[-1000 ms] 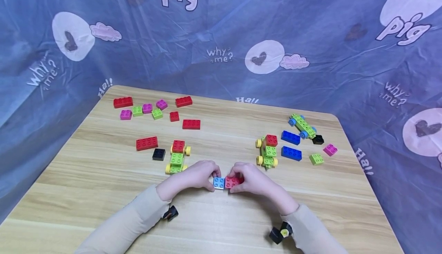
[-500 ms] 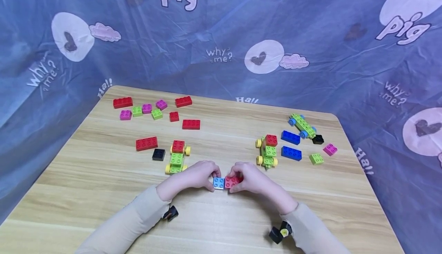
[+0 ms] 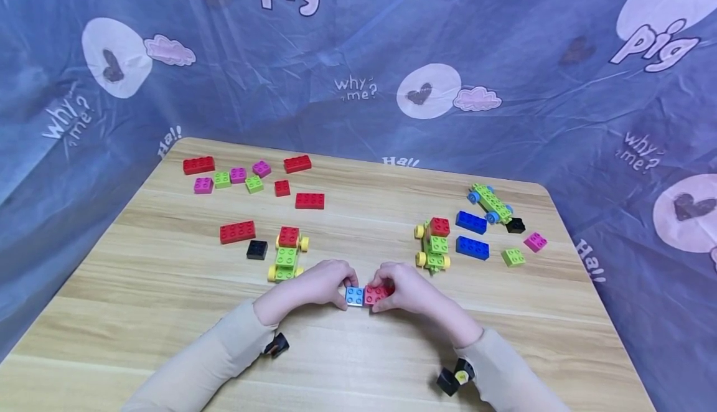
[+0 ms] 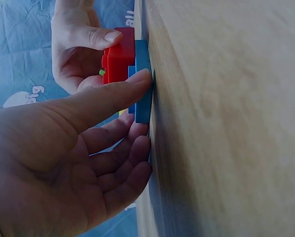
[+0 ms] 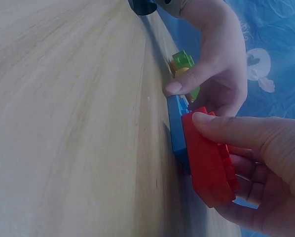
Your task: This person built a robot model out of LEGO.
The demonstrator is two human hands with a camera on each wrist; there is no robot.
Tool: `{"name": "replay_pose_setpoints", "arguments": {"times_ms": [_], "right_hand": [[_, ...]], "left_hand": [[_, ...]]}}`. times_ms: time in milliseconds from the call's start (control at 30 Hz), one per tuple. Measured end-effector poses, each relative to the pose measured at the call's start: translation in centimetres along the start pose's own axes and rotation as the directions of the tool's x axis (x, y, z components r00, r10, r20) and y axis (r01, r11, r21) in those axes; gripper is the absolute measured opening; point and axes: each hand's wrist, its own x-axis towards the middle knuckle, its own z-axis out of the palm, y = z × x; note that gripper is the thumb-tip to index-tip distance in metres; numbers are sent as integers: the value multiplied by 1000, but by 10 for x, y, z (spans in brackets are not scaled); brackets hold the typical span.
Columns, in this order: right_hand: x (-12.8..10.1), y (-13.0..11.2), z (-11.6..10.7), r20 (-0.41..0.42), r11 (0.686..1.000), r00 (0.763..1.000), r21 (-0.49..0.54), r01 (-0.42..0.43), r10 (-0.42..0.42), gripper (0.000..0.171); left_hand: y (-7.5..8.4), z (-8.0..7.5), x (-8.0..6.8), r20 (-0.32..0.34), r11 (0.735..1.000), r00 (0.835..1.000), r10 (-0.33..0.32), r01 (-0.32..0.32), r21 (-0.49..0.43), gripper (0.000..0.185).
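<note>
Low on the wooden worktop point(image 3: 168, 287), the left hand point(image 3: 322, 283) pinches the light blue plate point(image 3: 354, 296) between thumb and curled fingers, the thumb tip lying along the plate's near edge in the left wrist view. Touching it on the other side, the right hand point(image 3: 411, 289) grips the red brick point(image 3: 376, 294), thumb on one side face and fingers wrapped behind. The red brick sits on top of the blue plate at the end nearer the right hand; the right wrist view shows the plate flat on the worktop with the brick tilted slightly on it. Just beyond the left hand's knuckles stands a green car with yellow wheels point(image 3: 287, 254), and a black brick point(image 3: 257, 249) lies beside that. Beyond the right hand stands a second green car point(image 3: 434, 244), with two dark blue bricks point(image 3: 472, 248) further out.
</note>
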Motion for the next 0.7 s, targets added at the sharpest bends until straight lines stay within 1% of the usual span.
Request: {"name": "replay_pose_setpoints", "arguments": {"times_ms": [167, 500, 700], "right_hand": [[0, 0, 1, -2, 1000, 1000, -3, -16, 16, 30], [1, -1, 1, 3, 999, 999, 2, -47, 47, 31], [1, 0, 0, -4, 999, 999, 1, -39, 39, 32]], "left_hand": [[0, 0, 1, 4, 1000, 1000, 0, 0, 2, 30], [1, 0, 0, -13, 1000, 1000, 7, -7, 23, 30], [1, 0, 0, -12, 1000, 1000, -1, 1, 11, 30]]}}
